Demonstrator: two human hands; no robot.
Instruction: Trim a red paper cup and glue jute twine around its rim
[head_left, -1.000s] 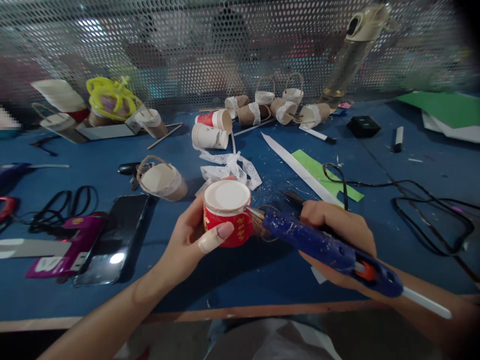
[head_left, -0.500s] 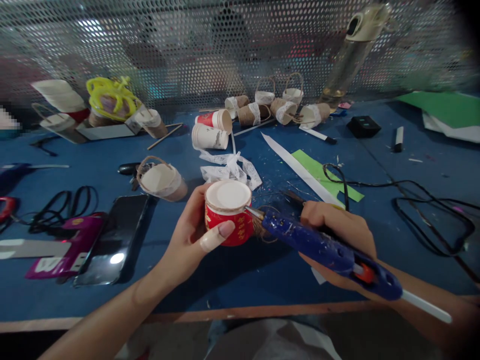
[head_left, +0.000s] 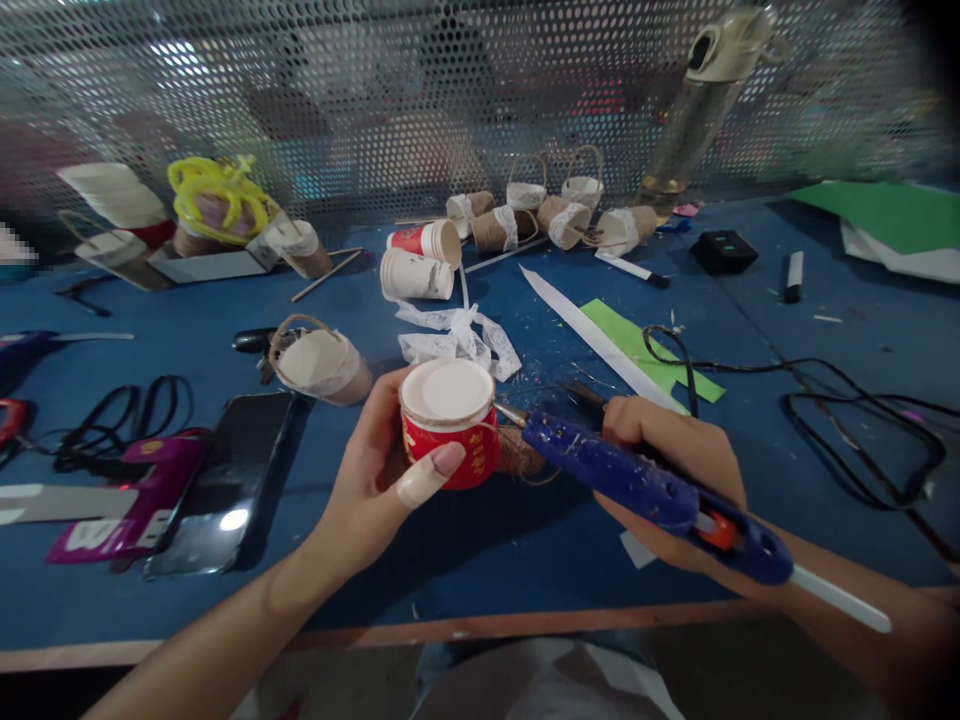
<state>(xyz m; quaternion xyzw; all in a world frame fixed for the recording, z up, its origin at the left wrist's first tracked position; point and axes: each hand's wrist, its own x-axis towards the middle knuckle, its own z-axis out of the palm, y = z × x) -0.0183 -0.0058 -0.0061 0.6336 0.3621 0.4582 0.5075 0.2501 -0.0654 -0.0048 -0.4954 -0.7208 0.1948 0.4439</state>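
Observation:
My left hand (head_left: pixel 379 480) is wrapped round a small red paper cup (head_left: pixel 448 424) held bottom-up over the blue table, thumb pressed on its side. A thin twine band runs round the cup near its white base. My right hand (head_left: pixel 671 460) grips a blue glue gun (head_left: pixel 652 495) with an orange trigger and a white glue stick at its back. The gun's metal nozzle touches the cup's right side at the twine. A clump of brown twine (head_left: pixel 521 460) lies just under the nozzle.
A phone (head_left: pixel 225 480) and a magenta tool (head_left: pixel 127 500) lie at the left. A lace-wrapped cup with a handle (head_left: pixel 319 362), white lace ribbon (head_left: pixel 457 340), several more cups (head_left: pixel 420 260) and paper strips (head_left: pixel 600 340) sit beyond. Black cables (head_left: pixel 847 400) trail at the right. A perforated metal screen (head_left: pixel 375 100) backs the table.
The cup and both hands have shifted slightly to the left and up. The glue gun's nozzle stays against the cup's right side.

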